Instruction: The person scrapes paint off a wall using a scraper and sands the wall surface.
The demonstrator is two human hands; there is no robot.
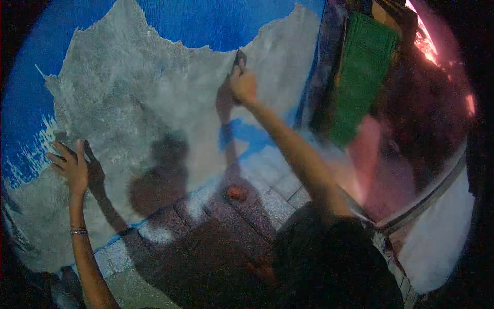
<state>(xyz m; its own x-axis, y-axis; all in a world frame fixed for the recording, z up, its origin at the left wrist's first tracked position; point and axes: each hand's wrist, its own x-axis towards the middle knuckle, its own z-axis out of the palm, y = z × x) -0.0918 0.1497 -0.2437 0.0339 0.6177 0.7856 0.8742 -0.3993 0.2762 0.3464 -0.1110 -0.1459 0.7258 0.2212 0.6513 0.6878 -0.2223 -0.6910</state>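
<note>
A wall in front of me shows bare grey plaster (112,65) below and between areas of blue paint (193,23) with a jagged edge. My right hand (244,85) grips a dark flat hand tool (240,58), perhaps a scraper. The tool's tip meets the lower edge of the blue paint; its blade is hard to make out. Off to the left, my left hand (75,168) has its fingers spread over the grey plaster, beside streaky remains of blue. Whether its fingertips touch the wall I cannot tell. It holds nothing.
Right of the wall stands a green panel (362,73). Stone paving (278,170) runs along the wall's foot, with a small reddish-brown lump (236,192) on it. A white surface (436,239) lies at lower right. My shadow darkens the wall and paving.
</note>
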